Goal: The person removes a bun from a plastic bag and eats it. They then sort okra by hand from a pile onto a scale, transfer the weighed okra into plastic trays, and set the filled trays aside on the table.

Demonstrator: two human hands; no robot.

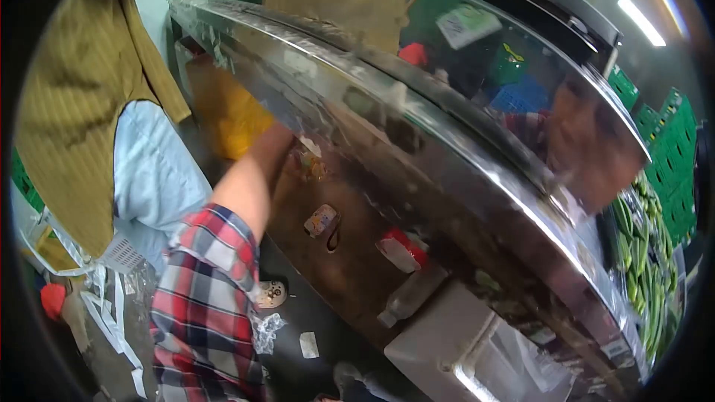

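Observation:
My left arm, in a red, white and black plaid sleeve, reaches under the metal table [462, 164]. My left hand [280, 138] is in shadow beneath the table edge, its fingers hidden. Close beside it are a yellow bag [238, 120] and a small clear wrapper with something orange in it [314, 160]. On the brown lower shelf [316, 253] lie a small patterned pouch [321, 220] with a dark wrist strap, a red and white packet [402, 249] and a clear plastic bottle [413, 296]. My right hand is out of view.
Another person in a tan ribbed vest [78, 112] stands close on the left. A grey box [447, 342] sits at the lower right. Green vegetables [644, 253] and green crates [674, 167] are at far right. Plastic scraps [268, 331] litter the floor.

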